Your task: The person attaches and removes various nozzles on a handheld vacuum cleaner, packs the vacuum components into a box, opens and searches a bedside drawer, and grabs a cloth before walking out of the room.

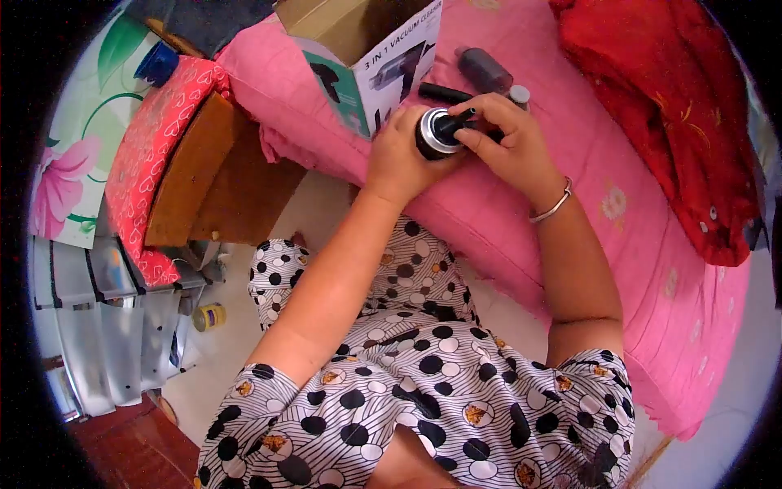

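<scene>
My left hand (399, 163) is wrapped round a dark cylindrical device (438, 134) with a silver ring at its end. At that end, my right hand (505, 143) pinches a small black nozzle piece (458, 122) that sits at the centre of the ring. Just beyond my hands, on the pink bedding, lie a black tube (444, 92), a dark grey translucent cylinder (484, 70) and a small part with a whitish cap (519, 95). An open box (399, 69) printed "3 IN 1 VACUUM CLEANER" stands to the left of them.
Red cloth (652, 106) lies on the pink bed (627, 204) at the right. At the left are a wooden piece of furniture (191, 175) with a red heart-patterned cover, a blue cup (158, 63), and a yellow-labelled jar (209, 317) on the floor.
</scene>
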{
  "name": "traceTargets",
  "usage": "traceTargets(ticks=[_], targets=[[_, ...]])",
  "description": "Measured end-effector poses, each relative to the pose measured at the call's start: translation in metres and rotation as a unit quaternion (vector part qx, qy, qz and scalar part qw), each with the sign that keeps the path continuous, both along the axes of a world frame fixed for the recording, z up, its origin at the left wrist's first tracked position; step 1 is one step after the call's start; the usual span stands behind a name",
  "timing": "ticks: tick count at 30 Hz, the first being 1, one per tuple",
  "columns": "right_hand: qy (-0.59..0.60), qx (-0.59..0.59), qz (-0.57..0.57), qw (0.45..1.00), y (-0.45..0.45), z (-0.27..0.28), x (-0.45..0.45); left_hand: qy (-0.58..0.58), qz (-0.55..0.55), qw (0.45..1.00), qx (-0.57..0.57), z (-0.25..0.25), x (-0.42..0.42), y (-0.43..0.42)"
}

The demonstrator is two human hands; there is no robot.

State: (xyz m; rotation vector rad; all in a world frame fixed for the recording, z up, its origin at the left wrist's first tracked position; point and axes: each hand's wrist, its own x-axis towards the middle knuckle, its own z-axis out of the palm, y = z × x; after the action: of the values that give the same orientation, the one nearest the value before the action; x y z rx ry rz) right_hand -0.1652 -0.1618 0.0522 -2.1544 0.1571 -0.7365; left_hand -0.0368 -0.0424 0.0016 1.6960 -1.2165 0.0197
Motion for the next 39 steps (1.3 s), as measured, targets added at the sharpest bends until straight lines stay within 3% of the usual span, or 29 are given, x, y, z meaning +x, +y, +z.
traceTargets(ticks=[3, 9, 14, 18, 26, 39], targets=[[-0.02, 0.034, 0.005, 0.999, 0.004, 0.001, 0.001, 0.007, 0.001, 1.0, 0.01, -0.001, 0.001, 0.0], [-0.049, -0.023, -0.016, 0.998, 0.007, 0.002, 0.004, -0.022, -0.007, 1.0, -0.014, -0.007, 0.004, -0.001], [-0.043, 0.08, -0.067, 0.994, 0.01, 0.005, 0.002, -0.05, -0.004, 0.998, -0.023, -0.005, 0.004, 0.0], [-0.022, 0.1, -0.045, 0.994, 0.008, 0.003, 0.001, -0.011, -0.001, 1.0, 0.005, -0.002, 0.002, 0.001], [-0.032, -0.061, -0.071, 0.995, 0.015, 0.01, 0.004, -0.042, 0.002, 0.999, -0.016, -0.003, 0.002, 0.001], [-0.034, -0.059, -0.104, 0.992, 0.024, 0.01, 0.006, -0.033, 0.012, 0.999, -0.02, -0.005, 0.001, 0.001]])
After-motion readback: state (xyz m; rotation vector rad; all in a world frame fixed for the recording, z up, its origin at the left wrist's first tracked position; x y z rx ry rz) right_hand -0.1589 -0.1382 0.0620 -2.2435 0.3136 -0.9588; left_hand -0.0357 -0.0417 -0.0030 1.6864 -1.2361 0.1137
